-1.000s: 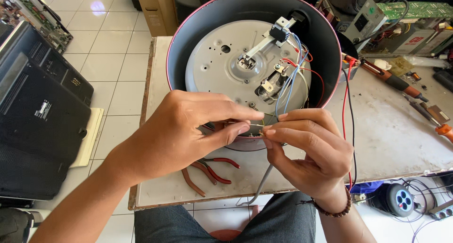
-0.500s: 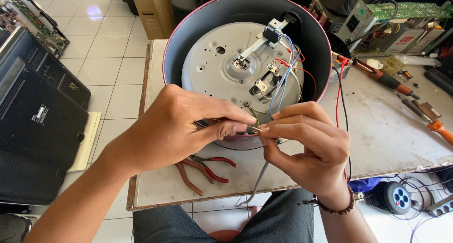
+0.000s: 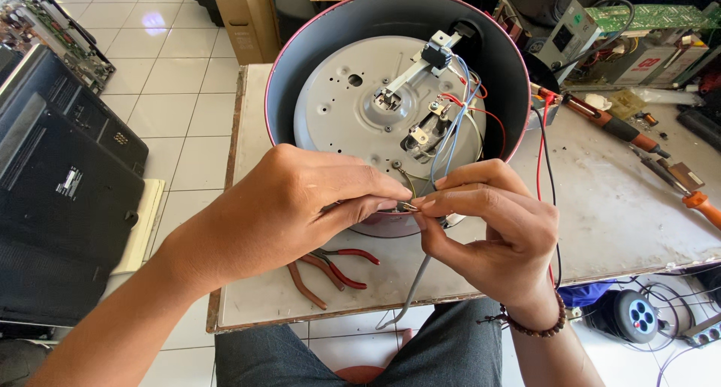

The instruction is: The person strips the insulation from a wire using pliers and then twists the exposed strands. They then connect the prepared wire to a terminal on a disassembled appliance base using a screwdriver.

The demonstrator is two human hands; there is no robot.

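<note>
Both hands are meeting at the cooker's near rim [image 3: 390,225]: left hand [image 3: 300,207] and right hand [image 3: 488,222] are pinching a small wire terminal [image 3: 409,205] lying crosswise between their fingertips.

Worn grey-white worktable [image 3: 616,214] with a wooden edge, standing on pale floor tiles; upturned round appliance housing [image 3: 300,94] at 12 o'clock; red-handled pliers [image 3: 342,265] at 6 o'clock near the front edge; red-handled soldering iron [image 3: 608,122] at 2 o'clock; orange-handled screwdriver [image 3: 687,191] at 3 o'clock.

White tiled floor [image 3: 180,79], worn wooden table [image 3: 631,222]
</note>
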